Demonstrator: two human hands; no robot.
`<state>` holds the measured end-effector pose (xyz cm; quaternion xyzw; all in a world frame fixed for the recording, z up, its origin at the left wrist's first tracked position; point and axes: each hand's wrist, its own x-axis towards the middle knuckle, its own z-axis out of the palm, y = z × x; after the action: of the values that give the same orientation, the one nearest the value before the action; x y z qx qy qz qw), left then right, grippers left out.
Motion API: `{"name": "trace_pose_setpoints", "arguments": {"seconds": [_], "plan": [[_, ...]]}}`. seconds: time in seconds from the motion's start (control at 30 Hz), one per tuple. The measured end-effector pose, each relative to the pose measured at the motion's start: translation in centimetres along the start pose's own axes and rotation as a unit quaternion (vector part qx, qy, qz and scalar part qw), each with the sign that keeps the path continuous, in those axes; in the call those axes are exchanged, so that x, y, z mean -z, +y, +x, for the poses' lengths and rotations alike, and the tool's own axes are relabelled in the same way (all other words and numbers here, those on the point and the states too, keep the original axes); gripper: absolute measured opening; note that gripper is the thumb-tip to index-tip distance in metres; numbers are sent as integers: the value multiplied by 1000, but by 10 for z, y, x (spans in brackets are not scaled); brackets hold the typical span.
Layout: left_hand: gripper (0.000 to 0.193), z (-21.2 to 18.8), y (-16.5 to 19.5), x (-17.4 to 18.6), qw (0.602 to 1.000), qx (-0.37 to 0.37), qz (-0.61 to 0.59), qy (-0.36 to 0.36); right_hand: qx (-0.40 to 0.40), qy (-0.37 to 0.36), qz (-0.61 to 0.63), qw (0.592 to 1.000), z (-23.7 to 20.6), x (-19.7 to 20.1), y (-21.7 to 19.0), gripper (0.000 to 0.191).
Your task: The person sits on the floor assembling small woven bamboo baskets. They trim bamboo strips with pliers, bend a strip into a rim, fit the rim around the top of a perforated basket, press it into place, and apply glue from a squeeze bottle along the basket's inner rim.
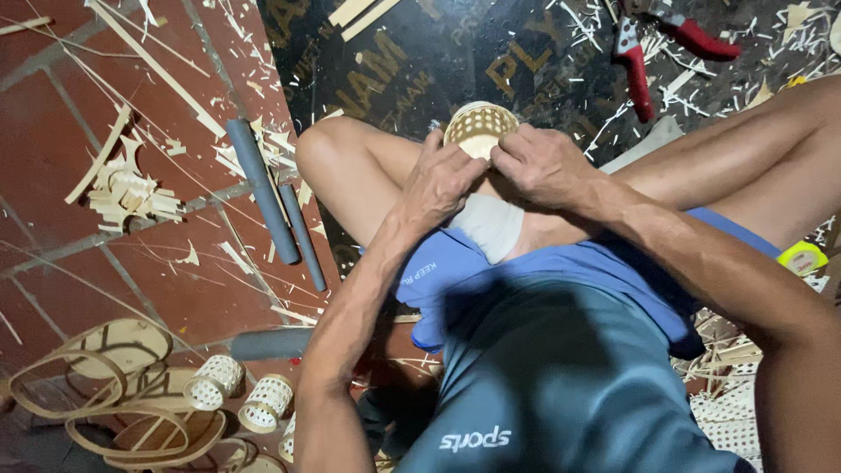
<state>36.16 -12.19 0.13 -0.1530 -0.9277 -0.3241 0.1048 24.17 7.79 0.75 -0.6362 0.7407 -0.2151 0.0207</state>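
Both hands (pixel 491 171) around woven basket (pixel 478 129)

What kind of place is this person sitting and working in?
Probably a floor workshop for cane or bamboo weaving. Both hands hold a small woven basket, pale shavings litter the tiles, and red-handled cutters lie nearby.
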Motion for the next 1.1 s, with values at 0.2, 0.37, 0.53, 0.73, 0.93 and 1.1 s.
{"name": "trace_pose_setpoints", "arguments": {"seconds": [0.2,0.37,0.53,0.73,0.93,1.1], "plan": [[30,-2,-9,2,1000,-10,-5,-26,-23,-100,43,994,6,3,17,25],[37,10,-17,23,997,-24,-69,33,-73,-187,86,976,43,25,35,33],[42,23,-2,63,989,-7,-150,16,-132,-263,149,944,71,80,31,19],[30,17,24,86,976,13,-212,-45,-82,-310,212,923,73,102,7,21],[29,3,35,90,970,46,-232,-46,-10,-226,298,928,60,93,-3,21],[28,1,35,91,970,40,-230,-60,28,-205,279,938,53,95,-9,21]]}}
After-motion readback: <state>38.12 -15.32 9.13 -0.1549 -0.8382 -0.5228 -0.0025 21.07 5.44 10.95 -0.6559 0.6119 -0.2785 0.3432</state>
